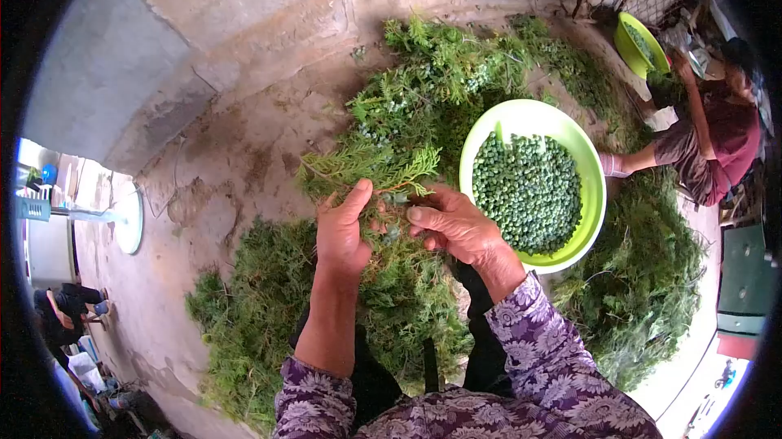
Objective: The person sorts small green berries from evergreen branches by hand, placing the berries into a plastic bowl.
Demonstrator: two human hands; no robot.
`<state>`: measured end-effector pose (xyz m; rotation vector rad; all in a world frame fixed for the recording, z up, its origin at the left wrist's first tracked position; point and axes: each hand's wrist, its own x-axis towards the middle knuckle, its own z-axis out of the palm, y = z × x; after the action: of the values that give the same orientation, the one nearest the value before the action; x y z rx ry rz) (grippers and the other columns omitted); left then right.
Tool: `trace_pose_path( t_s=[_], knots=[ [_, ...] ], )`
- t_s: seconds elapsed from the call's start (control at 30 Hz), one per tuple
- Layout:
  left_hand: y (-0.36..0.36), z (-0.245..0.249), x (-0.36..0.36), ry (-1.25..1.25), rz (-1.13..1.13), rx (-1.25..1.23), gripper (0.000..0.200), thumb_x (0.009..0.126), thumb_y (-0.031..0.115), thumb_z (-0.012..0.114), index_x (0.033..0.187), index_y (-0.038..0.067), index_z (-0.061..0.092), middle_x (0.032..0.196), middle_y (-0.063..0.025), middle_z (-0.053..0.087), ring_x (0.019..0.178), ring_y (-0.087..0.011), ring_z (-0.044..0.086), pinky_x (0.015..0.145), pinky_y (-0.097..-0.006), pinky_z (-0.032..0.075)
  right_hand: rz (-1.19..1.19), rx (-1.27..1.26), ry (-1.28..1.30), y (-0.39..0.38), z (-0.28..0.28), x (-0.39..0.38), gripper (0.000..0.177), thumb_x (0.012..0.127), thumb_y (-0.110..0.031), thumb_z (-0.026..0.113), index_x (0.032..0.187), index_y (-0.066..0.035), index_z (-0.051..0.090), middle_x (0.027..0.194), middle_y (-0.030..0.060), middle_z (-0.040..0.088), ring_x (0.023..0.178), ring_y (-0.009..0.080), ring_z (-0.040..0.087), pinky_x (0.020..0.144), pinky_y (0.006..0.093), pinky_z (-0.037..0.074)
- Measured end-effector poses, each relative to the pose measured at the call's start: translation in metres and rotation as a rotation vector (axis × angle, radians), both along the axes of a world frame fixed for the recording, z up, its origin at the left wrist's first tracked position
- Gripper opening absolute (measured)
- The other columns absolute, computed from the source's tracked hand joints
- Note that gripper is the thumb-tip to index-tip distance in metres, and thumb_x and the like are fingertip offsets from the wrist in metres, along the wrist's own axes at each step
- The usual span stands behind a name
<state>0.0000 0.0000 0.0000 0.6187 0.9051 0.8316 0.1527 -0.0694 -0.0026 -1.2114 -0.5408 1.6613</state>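
Observation:
My left hand (344,231) is closed on a green conifer sprig (371,169), its thumb pointing up along the stem. Close beside it, my right hand (458,226) has its thumb and fingers pinched together at the sprig's lower twigs; what lies between the fingertips is hidden. To the right of my right hand stands a light green basin (595,195) holding many small round green berries (528,190). Cut conifer branches (415,284) are heaped below my hands, and more berry-bearing branches (440,81) lie beyond them.
Another person (709,138) sits at the right, near a second green basin (623,40) with berries. More branches (643,276) lie right of the near basin. A white pedestal fan (129,219) stands at left on the concrete floor. A wall (277,24) runs along the back.

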Motion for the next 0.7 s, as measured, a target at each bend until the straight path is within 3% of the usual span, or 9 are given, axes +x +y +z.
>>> trace_pose_path(
  t_s=[0.1,0.23,0.3,0.47,0.7],
  knots=[
    [-0.011,-0.001,0.004,-0.032,-0.010,-0.032,0.025,0.076,0.021,0.063,0.095,0.007,0.055,0.084,-0.0011,0.058,0.068,-0.0121,0.051,0.051,-0.0262,0.035,-0.004,0.026,0.041,-0.005,0.003,-0.004,0.046,0.070,-0.029,0.070,0.101,0.000,0.052,0.077,0.0039,0.058,0.064,0.0083,0.052,0.046,0.0179,0.039],
    [-0.014,0.001,0.012,0.055,-0.018,0.084,0.024,0.077,0.021,0.062,0.095,0.006,0.055,0.083,-0.0017,0.058,0.069,-0.0131,0.054,0.051,-0.0249,0.042,-0.123,0.045,0.007,-0.002,0.004,-0.011,0.036,0.071,-0.025,0.069,0.093,-0.001,0.056,0.071,0.0025,0.058,0.058,0.0063,0.050,0.044,0.0180,0.038],
    [-0.015,0.006,0.016,0.062,-0.017,0.109,0.022,0.075,0.017,0.065,0.091,0.004,0.055,0.079,-0.0024,0.058,0.064,-0.0118,0.054,0.043,-0.0253,0.037,-0.147,0.050,-0.016,-0.001,0.002,-0.010,0.032,0.072,-0.025,0.069,0.090,-0.001,0.057,0.069,0.0022,0.058,0.056,0.0059,0.050,0.044,0.0182,0.038],
    [-0.013,0.002,0.015,0.101,-0.002,0.060,0.021,0.075,0.016,0.066,0.088,0.004,0.055,0.077,-0.0026,0.058,0.063,-0.0111,0.054,0.043,-0.0256,0.036,-0.128,0.033,-0.017,0.001,0.003,-0.009,0.024,0.075,-0.023,0.065,0.085,-0.002,0.060,0.070,0.0016,0.059,0.052,0.0067,0.050,0.044,0.0185,0.038],
    [-0.011,-0.004,0.011,-0.030,-0.018,0.026,0.024,0.074,0.013,0.066,0.091,0.003,0.053,0.073,-0.0023,0.057,0.059,-0.0126,0.053,0.046,-0.0250,0.040,0.028,-0.048,-0.125,0.000,0.017,-0.007,0.025,0.075,-0.026,0.059,0.082,-0.002,0.061,0.070,0.0011,0.059,0.051,0.0071,0.050,0.043,0.0195,0.038]
  ],
)
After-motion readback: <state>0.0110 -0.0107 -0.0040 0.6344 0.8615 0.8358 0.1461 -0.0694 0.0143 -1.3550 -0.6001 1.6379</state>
